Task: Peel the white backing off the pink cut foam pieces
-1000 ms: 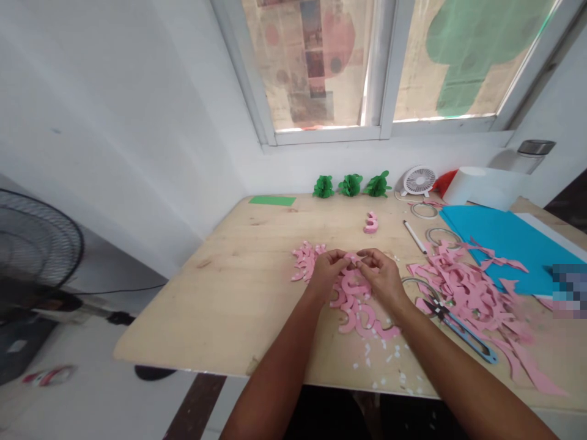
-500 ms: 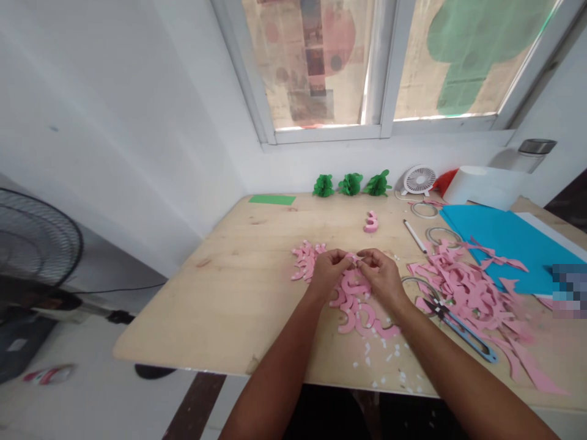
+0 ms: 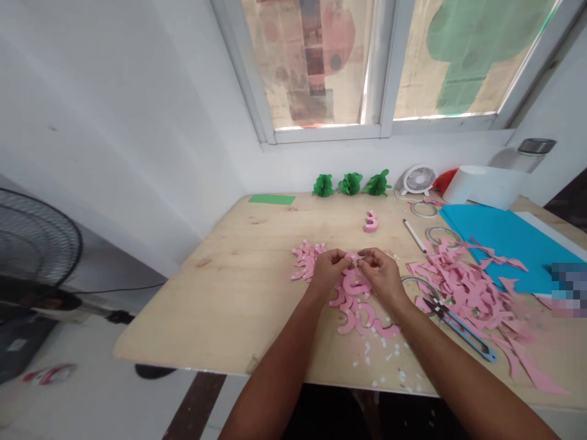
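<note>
Both hands meet over the table around a small curved pink paper piece. My left hand pinches its left end between thumb and finger. On the other end, my right hand is closed in a similar pinch. Fingers partly cover the piece. Just below them lie several C-shaped pink cutouts, some bearing small white bits. A second cluster of pink cutouts rests to the left of my left hand. Farther back stands a stacked pink curved shape.
Pink paper scraps and light-blue-handled scissors lie to the right. Tape rings, a white pen and blue sheets are there too. Green paper shapes and a small fan line the wall. White bits scatter near the front edge.
Both hands stay in nearly the same place with their pinch on the pink piece. Slightly more of the piece shows between the fingers now.
</note>
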Tool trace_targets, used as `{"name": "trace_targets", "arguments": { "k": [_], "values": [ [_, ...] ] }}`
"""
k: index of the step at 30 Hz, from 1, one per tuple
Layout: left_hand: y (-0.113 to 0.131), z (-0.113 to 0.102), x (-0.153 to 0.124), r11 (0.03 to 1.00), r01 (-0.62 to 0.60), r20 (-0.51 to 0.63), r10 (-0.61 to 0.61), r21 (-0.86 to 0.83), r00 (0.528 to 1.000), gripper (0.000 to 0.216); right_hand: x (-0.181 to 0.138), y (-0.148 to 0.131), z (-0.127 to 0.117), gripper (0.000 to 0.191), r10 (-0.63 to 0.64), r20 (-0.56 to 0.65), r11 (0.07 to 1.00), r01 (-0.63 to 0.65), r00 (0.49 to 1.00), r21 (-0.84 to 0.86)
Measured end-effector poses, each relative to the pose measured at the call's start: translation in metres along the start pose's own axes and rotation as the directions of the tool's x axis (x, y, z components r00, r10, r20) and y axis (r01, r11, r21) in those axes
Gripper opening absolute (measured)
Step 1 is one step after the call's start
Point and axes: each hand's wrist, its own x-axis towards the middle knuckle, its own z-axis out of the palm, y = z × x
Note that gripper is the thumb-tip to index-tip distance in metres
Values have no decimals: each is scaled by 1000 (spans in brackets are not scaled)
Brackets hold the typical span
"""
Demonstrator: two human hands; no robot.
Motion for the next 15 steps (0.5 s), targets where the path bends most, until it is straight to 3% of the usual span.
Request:
{"name": "trace_targets", "arguments": {
  "k": [4, 7, 11, 15],
  "values": [
    [-3, 0, 0, 995, -68, -24, 70, 77, 997, 13, -2, -4, -2, 11, -226, -111, 949, 193, 968, -251],
    [-5, 1, 0, 975, -149, -36, 157, 164, 987, 12, -3, -5, -3, 10, -370, -53, 855, 318, 927, -409],
    [-3, 4, -4, 947, -205, -30, 219, 246, 975, 13, -4, -5, -4, 10, -423, -6, 770, 356, 906, -529],
    [0, 6, -6, 924, -234, 1, 245, 302, 969, 13, -4, -4, -4, 10, -425, 3, 759, 358, 905, -545]
  ]
}}
